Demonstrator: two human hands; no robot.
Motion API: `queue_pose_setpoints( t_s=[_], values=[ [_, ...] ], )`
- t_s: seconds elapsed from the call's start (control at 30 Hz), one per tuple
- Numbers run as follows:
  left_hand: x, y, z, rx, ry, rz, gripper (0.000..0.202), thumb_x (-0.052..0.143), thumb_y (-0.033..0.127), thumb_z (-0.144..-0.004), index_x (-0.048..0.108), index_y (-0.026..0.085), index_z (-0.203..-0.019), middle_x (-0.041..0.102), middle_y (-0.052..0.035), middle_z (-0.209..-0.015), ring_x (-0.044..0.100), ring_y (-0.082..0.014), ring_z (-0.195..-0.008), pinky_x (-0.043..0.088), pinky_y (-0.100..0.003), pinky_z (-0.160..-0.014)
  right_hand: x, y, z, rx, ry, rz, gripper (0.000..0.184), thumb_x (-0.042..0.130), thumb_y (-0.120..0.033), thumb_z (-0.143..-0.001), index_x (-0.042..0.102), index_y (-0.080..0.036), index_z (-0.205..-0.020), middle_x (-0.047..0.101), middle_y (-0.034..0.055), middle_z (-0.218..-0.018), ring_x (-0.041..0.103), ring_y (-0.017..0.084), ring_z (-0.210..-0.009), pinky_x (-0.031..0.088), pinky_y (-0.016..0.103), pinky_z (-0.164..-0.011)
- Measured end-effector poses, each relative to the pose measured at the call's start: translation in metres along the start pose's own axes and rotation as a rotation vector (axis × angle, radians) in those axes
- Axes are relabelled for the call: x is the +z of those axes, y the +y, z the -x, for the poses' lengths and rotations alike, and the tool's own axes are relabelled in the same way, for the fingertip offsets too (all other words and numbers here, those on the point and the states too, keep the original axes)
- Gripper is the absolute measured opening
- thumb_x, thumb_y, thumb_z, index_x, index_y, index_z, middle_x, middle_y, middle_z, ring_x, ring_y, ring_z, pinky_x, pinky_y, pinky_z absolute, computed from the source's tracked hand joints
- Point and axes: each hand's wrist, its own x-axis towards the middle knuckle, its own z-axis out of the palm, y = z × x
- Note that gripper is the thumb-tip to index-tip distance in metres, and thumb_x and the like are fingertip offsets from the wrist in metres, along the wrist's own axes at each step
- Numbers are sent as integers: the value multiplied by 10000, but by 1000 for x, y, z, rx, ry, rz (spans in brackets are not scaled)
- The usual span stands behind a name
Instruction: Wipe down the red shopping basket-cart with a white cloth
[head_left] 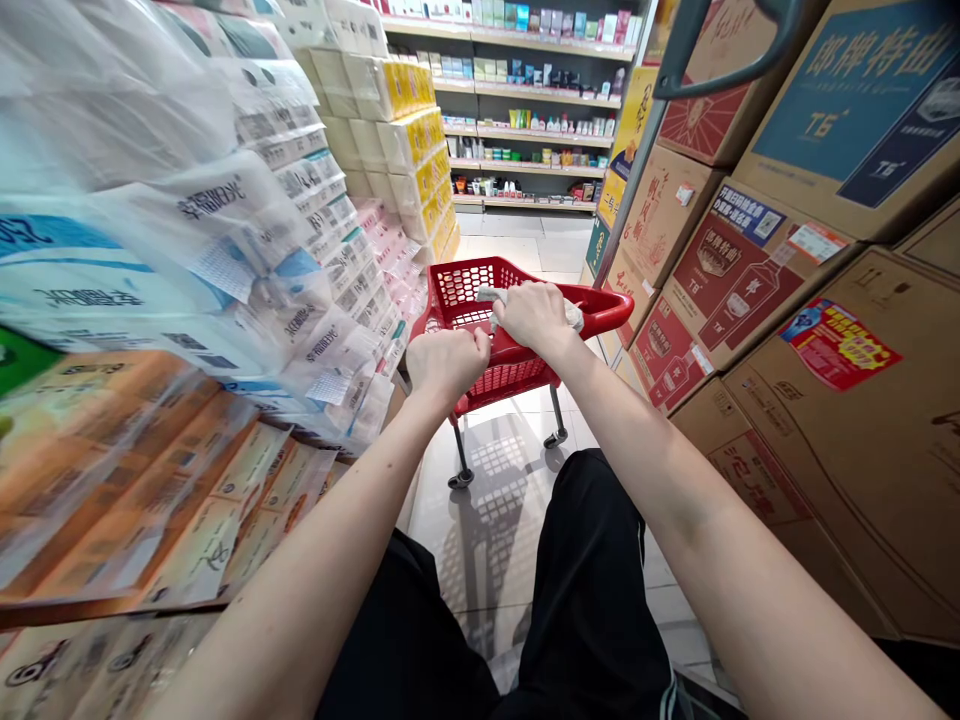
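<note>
A small red plastic shopping cart [604, 312] stands in front of me on dark legs with casters. My left hand [448, 362] is closed in a fist around the near left part of its handle. On the right side of the handle, my right hand [531, 314] is closed over a pale grey-white cloth [574, 317] and presses it against the red plastic. Parts of the cloth stick out on both sides of the fingers. Through the mesh wall little of the basket's inside can be made out.
Stacks of wrapped tissue packs [300, 270] rise close on the left. Cardboard cartons [825, 400] are piled high on the right, with a dark grey handle [727, 75] above them. Between them runs a narrow tiled floor [495, 520]. Stocked shelves [525, 95] stand at the far end.
</note>
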Motion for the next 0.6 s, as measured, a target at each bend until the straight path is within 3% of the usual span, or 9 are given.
queue_pose_setpoints(
  t_s=[0.37, 0.6],
  values=[
    [0, -1, -1, 3, -1, 6, 663, 205, 430, -934, 773, 93, -988, 740, -201, -941, 683, -339, -949, 465, -401, -766, 5, -6, 16, 22, 137, -29, 359, 377, -324, -993, 599, -89, -1148, 628, 204, -1197, 525, 292, -1150, 383, 397, -985],
    [3, -4, -3, -3, 16, -2, 656, 204, 414, -935, 772, 93, -1001, 739, -204, -939, 683, -344, -949, 464, -407, -769, 9, -6, 26, -73, 69, -103, 298, 388, -291, -983, 557, -123, -1161, 673, 158, -1119, 589, 279, -1061, 431, 378, -934]
  ],
)
